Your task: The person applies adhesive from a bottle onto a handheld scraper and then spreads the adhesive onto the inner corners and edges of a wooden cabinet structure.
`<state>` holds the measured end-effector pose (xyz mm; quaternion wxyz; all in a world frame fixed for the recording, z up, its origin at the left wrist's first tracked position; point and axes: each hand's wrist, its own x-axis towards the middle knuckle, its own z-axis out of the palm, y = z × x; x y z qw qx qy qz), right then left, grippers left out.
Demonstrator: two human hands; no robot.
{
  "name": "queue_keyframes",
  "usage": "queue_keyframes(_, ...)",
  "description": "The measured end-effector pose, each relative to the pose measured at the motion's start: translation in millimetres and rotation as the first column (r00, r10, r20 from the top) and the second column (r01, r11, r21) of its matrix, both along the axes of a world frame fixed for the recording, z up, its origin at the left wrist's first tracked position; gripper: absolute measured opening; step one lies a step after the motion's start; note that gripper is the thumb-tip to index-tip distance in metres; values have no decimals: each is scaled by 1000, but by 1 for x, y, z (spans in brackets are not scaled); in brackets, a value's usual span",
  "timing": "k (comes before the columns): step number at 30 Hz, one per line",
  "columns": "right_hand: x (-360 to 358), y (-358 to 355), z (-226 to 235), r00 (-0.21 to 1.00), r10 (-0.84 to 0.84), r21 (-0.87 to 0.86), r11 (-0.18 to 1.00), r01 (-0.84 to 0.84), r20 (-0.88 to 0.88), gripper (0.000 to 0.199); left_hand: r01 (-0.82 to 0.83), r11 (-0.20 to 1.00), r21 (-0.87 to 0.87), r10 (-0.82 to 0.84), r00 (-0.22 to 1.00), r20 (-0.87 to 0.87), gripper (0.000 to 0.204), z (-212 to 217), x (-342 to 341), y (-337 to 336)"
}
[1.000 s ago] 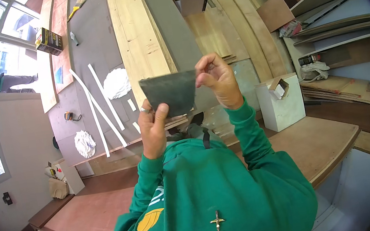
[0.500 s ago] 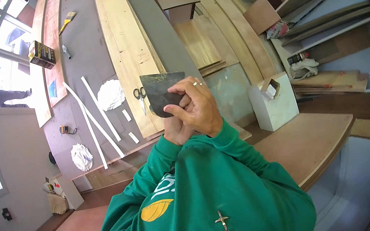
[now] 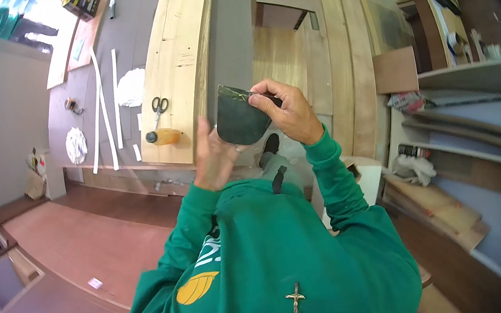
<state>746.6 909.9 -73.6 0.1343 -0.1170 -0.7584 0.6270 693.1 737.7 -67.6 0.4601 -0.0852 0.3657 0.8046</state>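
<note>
My right hand (image 3: 294, 111) pinches a dark flat plate (image 3: 239, 118) by its right edge, the thumb lying over its face. The plate is thin, with rounded lower corners and yellowish marks along its upper edge. Below and left of it, my left hand (image 3: 212, 161) is spread with the palm up and the thumb raised. Part of its fingers goes behind the plate, and whether they touch it I cannot tell. On a pale plank (image 3: 174, 58) to the left lie black-handled scissors (image 3: 159, 107) and a bottle of amber liquid (image 3: 163, 137) with a dark cap.
White strips (image 3: 99, 108), white wads (image 3: 76, 145) and a tape measure (image 3: 72, 106) lie on the grey-brown worktop (image 3: 68, 86). A tin (image 3: 81, 2) stands farther off. Shelves with boards (image 3: 466, 124) are at right. Another person (image 3: 4, 23) shows at the far upper left.
My view has shifted, bringing the amber bottle into sight. My left hand has moved away from the right one and spread out. The right hand still grips the plate, now at its side edge.
</note>
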Motion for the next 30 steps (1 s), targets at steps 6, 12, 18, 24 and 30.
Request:
queue_keyframes(6,1,27,-11,996,80,29,997,-78,-39,21,-184,926,-329,-127,669,-732,29,-25,12,-2)
queue_keyframes(12,-3,26,7,967,253,84,964,-252,-5,24,-360,855,-373,-130,548,-826,19,-18,24,0)
queue_keyframes(18,-5,28,20,913,406,42,913,-407,36,25,-295,816,-496,-360,412,-837,16,9,14,-27)
queue_keyframes(24,-15,19,42,848,501,203,825,-528,172,23,-257,871,-418,-325,337,-884,16,12,1,-52)
queue_keyframes(30,-26,-13,36,879,445,168,866,-471,171,24,-271,848,-455,-341,378,-861,16,5,-13,-79)
